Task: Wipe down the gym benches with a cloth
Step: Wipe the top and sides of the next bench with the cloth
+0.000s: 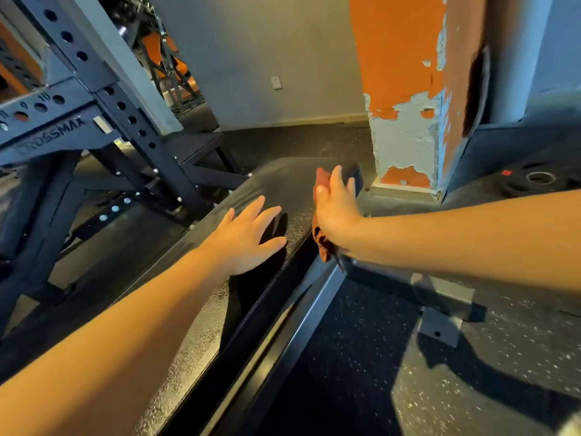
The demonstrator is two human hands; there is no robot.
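Note:
A black padded gym bench [283, 187] runs from the lower left up to the middle of the view. My left hand [248, 237] lies flat on its top with the fingers spread and nothing in it. At the bench's right edge, near the far end, my right hand [334, 209] presses a reddish-brown cloth [322, 243] against the side of the pad. The cloth shows above my fingertips and hangs below my wrist; most of it is hidden behind the hand.
A dark steel rack [103, 121] with holed uprights stands close on the left. An orange pillar with peeling paint [405, 121] rises just beyond the bench's far end. Weight plates [539, 180] lie on the rubber floor at right. The bench's steel frame [311, 313] runs below the pad.

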